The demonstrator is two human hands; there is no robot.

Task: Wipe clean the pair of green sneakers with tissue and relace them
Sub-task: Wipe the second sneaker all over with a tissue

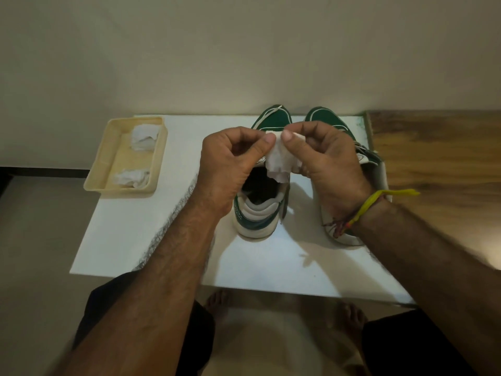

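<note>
Plain beige wall backs a white table (162,240), with wooden flooring off at three o'clock. On the table stand the two green sneakers, toes pointing to twelve o'clock: the left sneaker (257,213) sits under your hands, the right sneaker (325,120) just beside it and partly hidden by your right wrist. At nine o'clock a cream tray (100,164) holds two crumpled wads of tissue.

Your left hand (230,164) and right hand (328,164) both pinch the same piece of tissue (279,161) between thumb and forefinger, held in the air above the left sneaker's opening. It looks as if you are spreading or folding it before wiping (a flat, doubled pad seems better than a loose scrap). Get a firm, smooth face on the tissue, then steady the sneaker with one hand and wipe with the other, working along the pale sole edge and green panels. Tissue tears easily, so press lightly. A loose white lace (271,111) lies over the left sneaker's toe; keep it out of the way until relacing.
</note>
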